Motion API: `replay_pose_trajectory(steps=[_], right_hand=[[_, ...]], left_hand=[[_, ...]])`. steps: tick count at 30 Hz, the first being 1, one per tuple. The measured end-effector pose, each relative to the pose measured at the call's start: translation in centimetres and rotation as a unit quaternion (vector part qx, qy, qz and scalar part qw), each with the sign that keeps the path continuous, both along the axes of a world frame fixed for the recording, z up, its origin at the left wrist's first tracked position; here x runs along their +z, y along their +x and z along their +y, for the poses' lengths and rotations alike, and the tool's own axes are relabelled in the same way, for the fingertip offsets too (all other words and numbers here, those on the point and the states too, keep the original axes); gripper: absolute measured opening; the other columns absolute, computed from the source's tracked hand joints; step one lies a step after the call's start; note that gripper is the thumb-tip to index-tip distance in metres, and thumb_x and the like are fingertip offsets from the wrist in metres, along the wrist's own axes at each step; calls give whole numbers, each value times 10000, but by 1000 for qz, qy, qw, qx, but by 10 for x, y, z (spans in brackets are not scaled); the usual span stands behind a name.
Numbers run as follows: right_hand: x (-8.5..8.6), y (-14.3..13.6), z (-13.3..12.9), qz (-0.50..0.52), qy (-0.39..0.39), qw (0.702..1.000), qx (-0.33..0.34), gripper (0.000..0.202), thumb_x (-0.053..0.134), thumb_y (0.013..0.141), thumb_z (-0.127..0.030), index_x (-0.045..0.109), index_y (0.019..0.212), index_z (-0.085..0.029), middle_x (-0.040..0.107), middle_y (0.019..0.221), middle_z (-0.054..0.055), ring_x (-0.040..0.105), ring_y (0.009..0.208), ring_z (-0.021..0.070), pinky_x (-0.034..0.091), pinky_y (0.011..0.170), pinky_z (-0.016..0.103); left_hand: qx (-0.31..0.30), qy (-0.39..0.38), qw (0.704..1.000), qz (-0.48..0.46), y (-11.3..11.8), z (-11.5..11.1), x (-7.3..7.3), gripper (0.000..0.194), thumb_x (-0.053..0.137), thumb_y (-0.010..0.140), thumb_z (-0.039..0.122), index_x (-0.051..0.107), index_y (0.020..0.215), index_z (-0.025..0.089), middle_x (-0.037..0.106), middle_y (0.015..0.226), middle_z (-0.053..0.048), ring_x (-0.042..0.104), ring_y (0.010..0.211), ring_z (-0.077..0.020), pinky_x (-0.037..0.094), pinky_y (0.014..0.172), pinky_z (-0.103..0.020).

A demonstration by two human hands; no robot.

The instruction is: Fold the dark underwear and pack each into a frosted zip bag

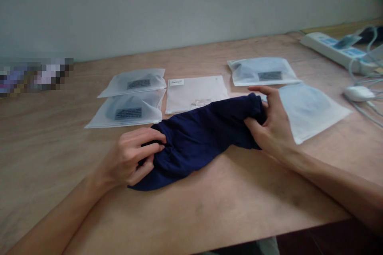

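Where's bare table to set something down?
Tabletop is bare between the navy cloth and the near edge, and left of the left-side bags, beyond the left forearm. Crowded: behind the cloth, with the flat middle bag and right-side bags; back right, with power strip and cables.

No word, brand or number can be made out for certain. A flat white pouch [179,97] bears a small white rectangular label [176,82] at its far left corner, its print too small to read, and a few faint lines of print [201,102] toward its near right side, likewise illegible. Blurred dark rectangular print blocks stand on three frosted translucent plastic bags: one [138,84] on the far left bag [115,83], one [128,113] on the near left bag [98,118], one [270,75] on the far right bag [248,76].
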State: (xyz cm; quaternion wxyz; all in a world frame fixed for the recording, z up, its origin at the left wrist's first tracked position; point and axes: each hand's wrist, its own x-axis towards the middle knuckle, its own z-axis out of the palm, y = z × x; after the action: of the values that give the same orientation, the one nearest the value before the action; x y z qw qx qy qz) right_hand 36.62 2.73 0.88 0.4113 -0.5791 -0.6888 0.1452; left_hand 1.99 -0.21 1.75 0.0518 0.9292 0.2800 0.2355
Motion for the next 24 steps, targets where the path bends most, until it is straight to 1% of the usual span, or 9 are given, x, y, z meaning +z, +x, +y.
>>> replay_pose_trajectory(steps=[3,6,9,11,12,14,18,20,24], right_hand=[[0,6,14,-66,-27,997,-6,458,525,693,-92,611,1106,-269,632,747,-12,559,580,188,440,562,320],[2,7,18,-117,-66,991,8,289,485,716,-135,617,941,-260,667,772,7,626,680,227,445,640,339],[4,4,15,-138,-84,987,7,227,507,814,-271,616,1012,-260,697,836,28,656,755,263,439,679,354],[4,2,15,-152,-95,984,-4,279,541,862,-416,619,1078,-258,707,854,42,661,762,278,429,677,355],[3,2,15,-161,-100,982,-11,311,549,870,-465,625,1088,-257,705,835,45,655,739,276,420,667,352],[1,3,17,-176,-101,979,-19,305,540,884,-475,641,1068,-254,683,776,40,625,669,256,403,654,347],[-3,7,21,-173,-89,980,-37,254,507,894,-380,632,1074,-252,626,700,19,556,584,223,390,633,344],[-3,9,22,-153,-68,985,-30,198,515,885,-351,620,1019,-250,633,727,25,572,622,227,409,645,350],[-4,11,24,-74,7,997,1,49,567,813,-266,595,850,-250,668,882,52,621,853,267,465,760,390]], left_hand=[[11,25,1000,5,-9,3,0,148,517,857,84,650,850,149,722,981,-88,685,899,-200,561,795,-310],[26,50,998,33,-15,5,-2,80,578,894,163,628,835,144,713,946,-92,680,865,-213,559,782,-330],[69,120,988,73,-16,8,-6,79,622,911,162,623,833,151,706,896,-69,668,822,-202,547,781,-325],[117,180,971,106,-15,8,-7,103,640,920,173,620,819,163,696,851,-51,652,775,-198,524,738,-318],[144,204,961,121,-14,8,-8,112,651,927,205,623,825,168,687,828,-45,643,752,-200,508,706,-319],[192,224,944,149,-12,8,-8,154,661,943,315,646,890,172,670,805,-40,630,730,-213,474,657,-328],[223,202,936,184,-11,7,-9,346,612,959,509,679,1027,176,662,869,-58,628,753,-235,456,653,-343],[232,179,940,176,-12,7,-10,335,601,966,500,687,1023,181,655,886,-59,627,762,-230,464,674,-340],[239,121,955,124,-15,9,-15,198,610,982,371,683,959,188,654,911,-41,641,808,-206,485,727,-320]])
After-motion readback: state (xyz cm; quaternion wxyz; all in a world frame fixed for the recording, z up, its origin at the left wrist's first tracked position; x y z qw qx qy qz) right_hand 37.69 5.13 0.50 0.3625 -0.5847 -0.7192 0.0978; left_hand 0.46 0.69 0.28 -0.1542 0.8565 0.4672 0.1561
